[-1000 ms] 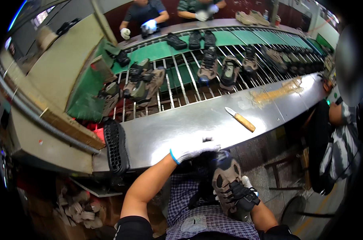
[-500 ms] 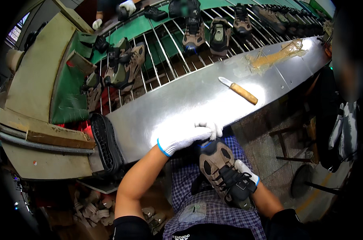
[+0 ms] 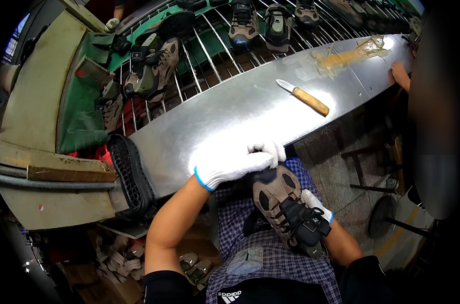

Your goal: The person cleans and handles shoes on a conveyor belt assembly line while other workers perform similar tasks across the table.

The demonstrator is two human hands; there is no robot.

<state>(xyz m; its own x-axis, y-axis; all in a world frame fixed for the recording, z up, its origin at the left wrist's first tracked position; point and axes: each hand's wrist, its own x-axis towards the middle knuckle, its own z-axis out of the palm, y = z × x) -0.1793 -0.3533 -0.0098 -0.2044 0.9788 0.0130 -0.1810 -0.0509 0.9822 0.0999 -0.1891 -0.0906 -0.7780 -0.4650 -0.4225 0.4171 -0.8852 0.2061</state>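
A brown and black lace-up shoe (image 3: 279,198) is held over my lap, toe pointing away from me and toward the bench. My left hand (image 3: 242,163), in a white knit glove with a blue cuff, is closed at the shoe's toe with fingers curled; the fingertips are partly hidden. My right hand (image 3: 316,206), gloved alike, grips the shoe's right side near the laces, most of its fingers out of sight behind it. A knife (image 3: 311,101) with a wooden handle lies on the metal bench (image 3: 209,119), beyond my hands.
A black shoe sole (image 3: 130,175) stands at the bench's left end. Several similar shoes (image 3: 243,25) sit on the metal-rod rack behind the bench. A co-worker's bare hand (image 3: 399,75) touches the bench at the far right, and another's gloved hand (image 3: 112,24) is at the top left. A stool (image 3: 382,215) stands right.
The view has shifted slightly. My hands keep the shoe in nearly the same place. A co-worker's hand has come into view at the bench's right end.
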